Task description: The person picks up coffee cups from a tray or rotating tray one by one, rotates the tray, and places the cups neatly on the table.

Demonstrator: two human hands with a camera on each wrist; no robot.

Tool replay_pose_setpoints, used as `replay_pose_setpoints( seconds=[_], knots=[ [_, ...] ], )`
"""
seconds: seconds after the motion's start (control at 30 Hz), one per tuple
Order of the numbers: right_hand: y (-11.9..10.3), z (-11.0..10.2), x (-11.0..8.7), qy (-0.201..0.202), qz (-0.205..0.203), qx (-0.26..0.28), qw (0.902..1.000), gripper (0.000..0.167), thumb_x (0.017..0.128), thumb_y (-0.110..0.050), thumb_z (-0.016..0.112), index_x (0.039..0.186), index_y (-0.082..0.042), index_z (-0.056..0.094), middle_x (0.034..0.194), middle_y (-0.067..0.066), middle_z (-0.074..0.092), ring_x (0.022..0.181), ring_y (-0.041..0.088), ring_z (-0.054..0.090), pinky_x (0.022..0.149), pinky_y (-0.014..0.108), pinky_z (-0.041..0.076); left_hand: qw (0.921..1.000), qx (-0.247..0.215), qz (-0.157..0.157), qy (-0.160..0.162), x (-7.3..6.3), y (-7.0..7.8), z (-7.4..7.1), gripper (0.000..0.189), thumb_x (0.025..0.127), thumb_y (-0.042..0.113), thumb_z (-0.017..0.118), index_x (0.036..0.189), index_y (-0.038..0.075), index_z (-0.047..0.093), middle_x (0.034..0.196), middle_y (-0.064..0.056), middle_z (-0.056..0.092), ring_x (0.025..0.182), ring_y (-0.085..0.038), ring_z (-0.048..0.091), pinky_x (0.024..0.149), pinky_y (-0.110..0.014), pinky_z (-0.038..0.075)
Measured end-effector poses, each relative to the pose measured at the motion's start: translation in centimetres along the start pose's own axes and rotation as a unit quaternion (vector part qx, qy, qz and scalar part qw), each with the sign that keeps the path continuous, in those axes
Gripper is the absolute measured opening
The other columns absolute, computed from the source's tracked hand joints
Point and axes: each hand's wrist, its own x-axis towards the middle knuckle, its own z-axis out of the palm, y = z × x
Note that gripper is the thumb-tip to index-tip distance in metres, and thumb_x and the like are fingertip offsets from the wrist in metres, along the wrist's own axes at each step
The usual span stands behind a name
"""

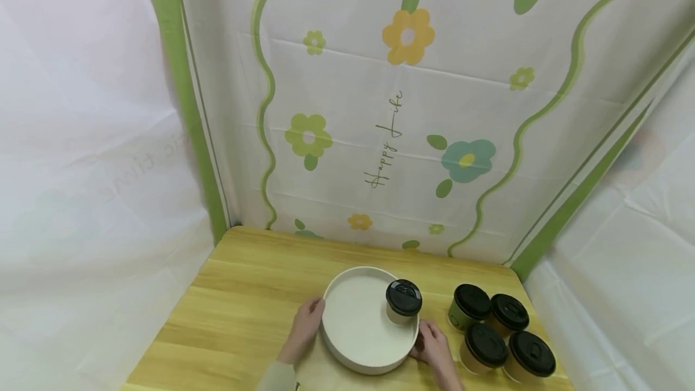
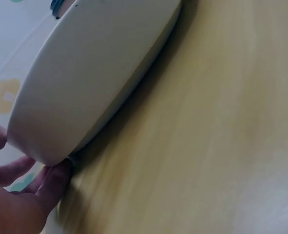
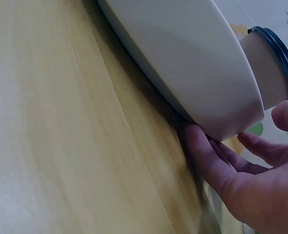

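A round white tray (image 1: 361,318) with a raised wall is held between both hands at the front of the table. My left hand (image 1: 306,324) grips its left side, with fingertips at the lower edge and a digit at the rim (image 2: 18,92). On the opposite side my right hand (image 1: 432,347) holds the tray, its fingers (image 3: 207,153) at the bottom edge. Inside the tray, near the right wall, stands a paper cup (image 1: 400,314) with a black lid; its side shows above the rim in the right wrist view.
Several more black-lidded cups (image 1: 485,346) stand grouped on the wooden table (image 1: 239,300), to the right of my right hand. White curtains with flowers (image 1: 347,95) enclose the back and both sides of the table.
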Motion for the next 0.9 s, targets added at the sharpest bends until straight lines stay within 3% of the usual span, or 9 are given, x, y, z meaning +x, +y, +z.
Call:
replay_pose_setpoints(
  seconds=[0.17,0.3,0.47,0.53,0.7,0.9],
  knots=[
    [0.0,0.1,0.1,-0.002,0.001,0.006,1.0,0.057,0.103,-0.042,0.047,0.131,0.007,0.05,0.113,0.019,0.067,0.09,0.016,0.065,0.067,0.038,0.061,0.9998,-0.01,-0.007,-0.014,-0.7,0.6,-0.6,0.06,0.102,0.047,0.045,0.136,-0.002,0.05,0.134,-0.028,0.055,0.121,-0.044,0.056,0.1,-0.057,0.05],
    [0.0,0.0,0.1,-0.008,-0.003,0.002,1.0,0.053,0.104,-0.038,0.045,0.132,0.007,0.049,0.116,0.022,0.065,0.091,0.017,0.064,0.067,0.038,0.061,0.9996,-0.023,-0.015,0.001,-2.8,1.2,-0.5,0.067,0.101,0.053,0.042,0.139,-0.002,0.044,0.134,-0.03,0.054,0.113,-0.039,0.061,0.09,-0.05,0.056],
    [-0.1,0.1,0.2,-0.004,0.001,0.001,1.0,0.051,0.104,-0.035,0.046,0.132,0.007,0.049,0.12,0.024,0.063,0.092,0.017,0.064,0.067,0.039,0.061,0.9987,-0.022,-0.045,-0.006,-5.2,1.2,0.3,0.074,0.1,0.056,0.042,0.144,-0.004,0.035,0.139,-0.032,0.049,0.116,-0.042,0.059,0.096,-0.056,0.051],
    [-0.2,0.2,0.2,-0.003,0.002,0.0,1.0,0.051,0.103,-0.036,0.047,0.133,0.006,0.049,0.122,0.025,0.062,0.092,0.017,0.064,0.067,0.04,0.061,0.9979,-0.029,-0.055,-0.019,-5.7,1.1,0.7,0.072,0.101,0.051,0.043,0.146,-0.004,0.032,0.142,-0.033,0.046,0.12,-0.044,0.057,0.094,-0.052,0.054],
    [-0.4,0.2,0.2,0.001,0.003,0.0,1.0,0.051,0.103,-0.035,0.047,0.132,0.006,0.049,0.12,0.024,0.063,0.091,0.017,0.064,0.067,0.04,0.062,0.9963,-0.042,-0.068,-0.03,-6.2,1.0,1.6,0.068,0.103,0.045,0.043,0.149,-0.002,0.027,0.146,-0.031,0.042,0.122,-0.042,0.056,0.081,-0.037,0.061],
    [-0.3,-0.1,0.1,-0.001,0.01,0.014,0.9999,0.049,0.103,-0.033,0.048,0.129,0.009,0.049,0.106,0.016,0.067,0.087,0.016,0.063,0.068,0.04,0.062,0.9974,-0.026,-0.065,-0.018,-5.8,0.7,1.7,0.069,0.103,0.045,0.042,0.149,-0.004,0.028,0.145,-0.03,0.044,0.125,-0.044,0.054,0.093,-0.048,0.056]
  ],
)
